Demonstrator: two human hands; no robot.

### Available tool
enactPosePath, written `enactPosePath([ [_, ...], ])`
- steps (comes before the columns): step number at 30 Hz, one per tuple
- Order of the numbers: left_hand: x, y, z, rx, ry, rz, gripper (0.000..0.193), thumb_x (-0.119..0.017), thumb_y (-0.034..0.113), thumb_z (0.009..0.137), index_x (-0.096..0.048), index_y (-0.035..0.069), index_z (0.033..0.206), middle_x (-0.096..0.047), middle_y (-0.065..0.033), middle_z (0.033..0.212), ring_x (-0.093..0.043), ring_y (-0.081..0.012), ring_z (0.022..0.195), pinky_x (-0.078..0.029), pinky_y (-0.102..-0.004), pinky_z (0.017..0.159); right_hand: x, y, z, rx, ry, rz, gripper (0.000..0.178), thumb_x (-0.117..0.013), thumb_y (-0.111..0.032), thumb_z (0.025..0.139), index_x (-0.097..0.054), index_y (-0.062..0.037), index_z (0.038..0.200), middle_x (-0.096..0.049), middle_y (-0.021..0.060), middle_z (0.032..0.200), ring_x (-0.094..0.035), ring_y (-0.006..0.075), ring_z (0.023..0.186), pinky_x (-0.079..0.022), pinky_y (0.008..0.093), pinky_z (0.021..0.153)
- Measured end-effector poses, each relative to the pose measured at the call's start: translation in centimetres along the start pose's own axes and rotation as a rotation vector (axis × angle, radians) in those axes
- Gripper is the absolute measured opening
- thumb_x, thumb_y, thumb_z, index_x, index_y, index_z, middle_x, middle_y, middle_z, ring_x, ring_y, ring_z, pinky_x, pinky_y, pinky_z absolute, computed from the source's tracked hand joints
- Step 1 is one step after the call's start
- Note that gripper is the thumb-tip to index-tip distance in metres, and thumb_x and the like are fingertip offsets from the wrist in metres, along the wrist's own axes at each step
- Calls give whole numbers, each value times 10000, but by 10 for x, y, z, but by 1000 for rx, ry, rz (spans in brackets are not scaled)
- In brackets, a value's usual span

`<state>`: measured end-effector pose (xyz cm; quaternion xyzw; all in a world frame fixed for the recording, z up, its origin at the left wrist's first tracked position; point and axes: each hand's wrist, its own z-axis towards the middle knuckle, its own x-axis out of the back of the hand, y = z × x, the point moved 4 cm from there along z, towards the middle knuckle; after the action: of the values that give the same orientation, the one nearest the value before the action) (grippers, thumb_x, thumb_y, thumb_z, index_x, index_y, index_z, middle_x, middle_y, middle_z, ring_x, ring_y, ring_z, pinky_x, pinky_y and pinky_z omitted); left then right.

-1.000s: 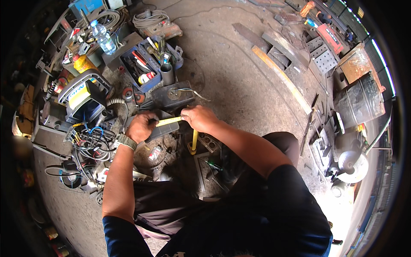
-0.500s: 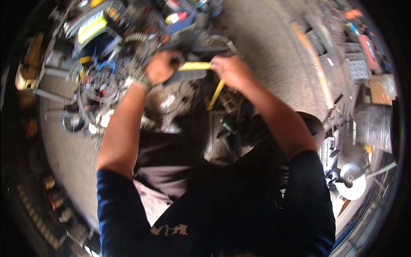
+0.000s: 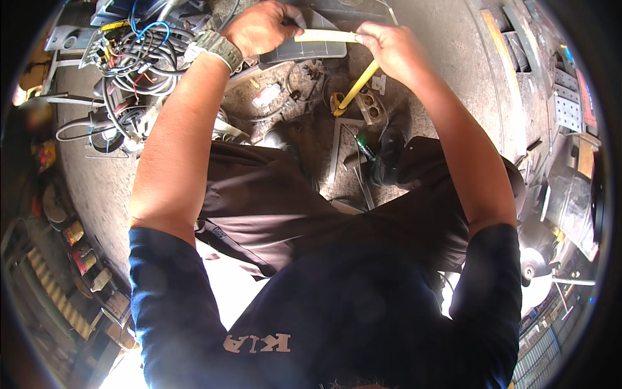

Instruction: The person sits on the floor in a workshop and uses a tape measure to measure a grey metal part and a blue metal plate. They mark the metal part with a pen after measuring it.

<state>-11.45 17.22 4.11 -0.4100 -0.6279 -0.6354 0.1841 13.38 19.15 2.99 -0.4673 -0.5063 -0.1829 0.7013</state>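
Note:
A yellow tape measure blade [image 3: 327,36] stretches between my two hands at the top of the view. Its end meets the closed fingers of my left hand [image 3: 262,29], which has a watch [image 3: 217,50] on the wrist. My right hand [image 3: 394,52] pinches the blade further along. From there the blade bends and slants down to the tape measure's case [image 3: 336,104], low near the floor between my legs. Right behind the stretched blade is a dark, flat panel [image 3: 314,50] with thin lines on it; whether the blade touches it I cannot tell.
Coiled cables [image 3: 139,58] lie to the left of my left wrist. A socket block [image 3: 370,107], a metal square [image 3: 337,146] and a green-and-black tool [image 3: 364,148] lie between my feet. At the right are a perforated metal plate [image 3: 568,111] and a grinding disc [image 3: 532,267].
Both hands, still holding the blade, now appear higher in the view, and the view itself has shifted. The slanting length of blade reaches visibly down to its case.

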Motion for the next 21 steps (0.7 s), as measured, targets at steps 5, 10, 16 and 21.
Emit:
enactPosePath([
  [5,1,2,2,-39,-73,-66,140,-678,86,867,-757,39,973,-743,-107,807,-655,-210,732,-524,-360,694,3,-6,-1,-54,-47,-24,198,-626,-291,1030,-706,-148,1141,-675,150,778,-655,320,683,-511,428,646],
  [10,-3,-3,0,8,-86,-162,131,-675,75,876,-752,33,973,-733,-104,789,-648,-186,718,-521,-354,675,0,-3,0,-63,-53,-9,209,-621,-300,1031,-705,-144,1142,-676,160,786,-656,340,690,-513,436,651],
  [16,3,3,-2,10,-99,-109,130,-685,116,889,-751,38,970,-730,-120,790,-649,-197,709,-519,-361,669,3,-8,1,-33,-50,-23,224,-621,-308,1031,-706,-143,1157,-680,163,794,-660,348,696,-520,438,656],
  [21,2,3,0,26,-94,-69,140,-688,120,874,-755,44,970,-732,-125,800,-658,-214,724,-527,-372,693,4,-6,-2,-41,-48,-28,221,-625,-309,1030,-708,-154,1162,-686,159,802,-660,342,695,-524,430,661],
])
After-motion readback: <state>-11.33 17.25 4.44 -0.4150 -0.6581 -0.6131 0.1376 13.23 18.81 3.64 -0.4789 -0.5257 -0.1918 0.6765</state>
